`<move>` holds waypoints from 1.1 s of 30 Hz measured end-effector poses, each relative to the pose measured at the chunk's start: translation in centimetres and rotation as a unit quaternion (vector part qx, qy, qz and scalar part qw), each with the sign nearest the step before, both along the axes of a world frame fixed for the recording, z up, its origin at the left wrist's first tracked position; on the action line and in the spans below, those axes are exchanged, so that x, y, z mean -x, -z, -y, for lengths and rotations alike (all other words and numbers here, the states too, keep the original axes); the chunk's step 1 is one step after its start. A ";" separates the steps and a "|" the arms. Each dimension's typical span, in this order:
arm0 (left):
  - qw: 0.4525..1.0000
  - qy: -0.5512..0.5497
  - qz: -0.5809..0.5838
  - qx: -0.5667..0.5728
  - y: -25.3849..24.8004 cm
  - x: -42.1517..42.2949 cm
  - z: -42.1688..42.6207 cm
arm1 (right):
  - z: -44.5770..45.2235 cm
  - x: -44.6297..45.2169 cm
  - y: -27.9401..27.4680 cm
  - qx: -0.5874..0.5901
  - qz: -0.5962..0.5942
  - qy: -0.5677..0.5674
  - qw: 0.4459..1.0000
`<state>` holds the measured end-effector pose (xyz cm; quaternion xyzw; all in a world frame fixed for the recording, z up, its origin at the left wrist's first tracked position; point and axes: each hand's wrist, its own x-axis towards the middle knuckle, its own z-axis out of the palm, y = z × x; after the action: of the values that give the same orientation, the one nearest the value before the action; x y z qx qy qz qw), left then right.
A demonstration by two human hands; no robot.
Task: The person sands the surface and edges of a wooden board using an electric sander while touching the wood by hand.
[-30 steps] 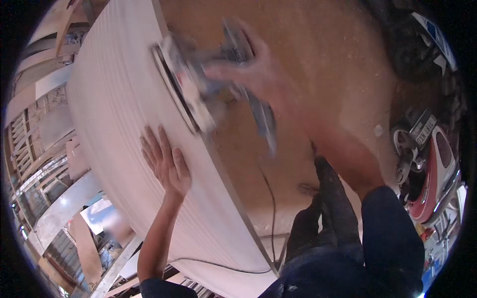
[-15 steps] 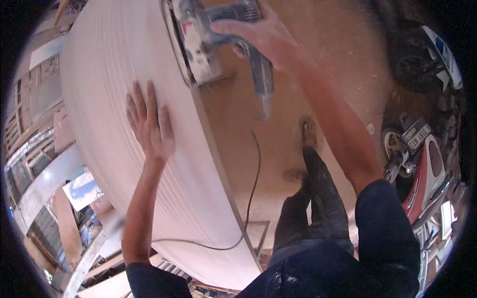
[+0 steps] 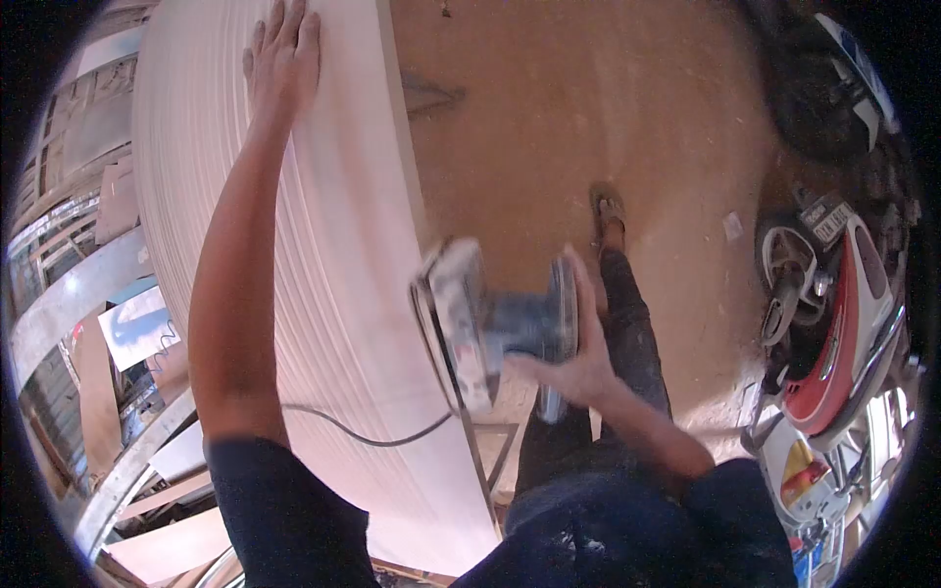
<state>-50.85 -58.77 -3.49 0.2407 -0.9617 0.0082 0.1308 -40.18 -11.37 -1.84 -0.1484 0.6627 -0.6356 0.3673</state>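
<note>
A long pale panel [image 3: 343, 245] with fine grooves along its face runs from the top of the view down to my body. My left hand [image 3: 284, 49] lies flat on it near the top, fingers stretched out. My right hand [image 3: 578, 358] is wrapped around the blue grip of an electric sander [image 3: 480, 328], blurred by motion. The sander's flat pad faces the panel's right edge; whether it touches I cannot tell. A dark power cord [image 3: 368, 438] lies across the lower part of the panel.
Brown dusty floor [image 3: 520, 127] stretches right of the panel, with my sandalled foot [image 3: 610, 211] on it. A red and white motorcycle [image 3: 833, 363] stands at the right, another dark vehicle [image 3: 823, 108] above it. Boards and scraps [image 3: 98, 392] crowd the left side.
My right hand has brought the sander down along the panel's edge, closer to my body. My left hand now appears farther up the panel. The view has shifted somewhat.
</note>
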 end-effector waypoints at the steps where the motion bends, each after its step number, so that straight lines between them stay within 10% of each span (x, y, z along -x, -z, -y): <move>1: 1.000 0.000 -0.005 0.003 0.3 -0.4 0.0 | -2.0 -2.9 -0.7 -0.013 0.025 -0.001 1.000; 8: 0.995 0.077 0.063 -0.031 -1.8 -17.2 -13.1 | -12.6 -17.2 -3.6 -0.081 0.131 -0.051 0.987; 14: 0.980 0.080 0.139 -0.122 -4.1 -40.1 -28.7 | -7.0 -10.8 -2.8 -0.058 0.010 -0.011 0.998; 24: 0.981 0.086 0.144 -0.102 -5.1 -40.0 -30.5 | 9.3 10.1 -3.5 0.151 0.040 0.033 0.987; 33: 0.987 0.083 0.120 -0.074 -4.9 -39.6 -30.8 | 0.8 -1.6 0.7 0.082 0.016 0.026 0.996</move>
<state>-11.21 -27.95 1.44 0.1667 -0.9850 -0.0450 -0.0039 -38.61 -12.18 -2.49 -0.1505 0.6059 -0.6996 0.3477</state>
